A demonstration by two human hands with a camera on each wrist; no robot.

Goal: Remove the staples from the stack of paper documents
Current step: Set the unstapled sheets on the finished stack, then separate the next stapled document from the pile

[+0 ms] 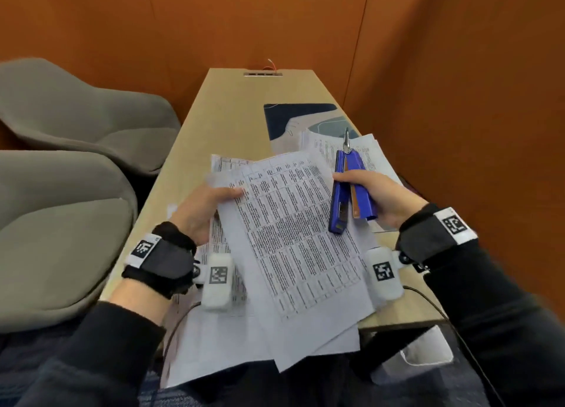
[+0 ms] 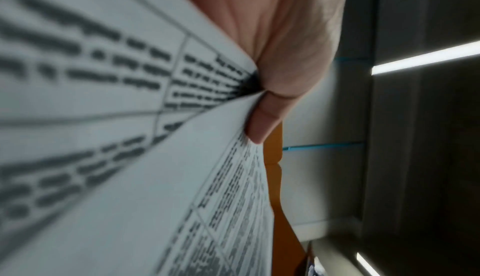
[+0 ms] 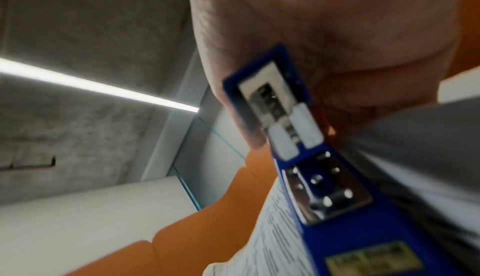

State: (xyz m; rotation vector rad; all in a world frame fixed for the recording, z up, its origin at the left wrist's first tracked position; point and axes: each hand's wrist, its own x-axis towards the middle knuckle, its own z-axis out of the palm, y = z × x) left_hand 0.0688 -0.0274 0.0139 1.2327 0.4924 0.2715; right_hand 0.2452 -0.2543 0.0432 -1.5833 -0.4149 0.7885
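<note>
My left hand (image 1: 211, 204) pinches a set of printed paper sheets (image 1: 293, 238) by their left edge, lifted and tilted above the table; the thumb (image 2: 262, 120) presses on the top page (image 2: 103, 95). My right hand (image 1: 370, 195) grips a blue stapler (image 1: 348, 189) with a metal staple-remover tip pointing away from me, held just right of the lifted sheets. From the right wrist view the stapler's underside (image 3: 324, 188) shows with its metal plate. More printed sheets (image 1: 214, 330) lie beneath on the table. No staple is visible.
Another paper pile (image 1: 367, 152) lies at the back right on a dark blue patterned mat (image 1: 293, 116). The narrow wooden table (image 1: 232, 106) runs to an orange wall. Two grey chairs (image 1: 61, 116) stand on the left. A cable (image 1: 428, 296) hangs off the right front.
</note>
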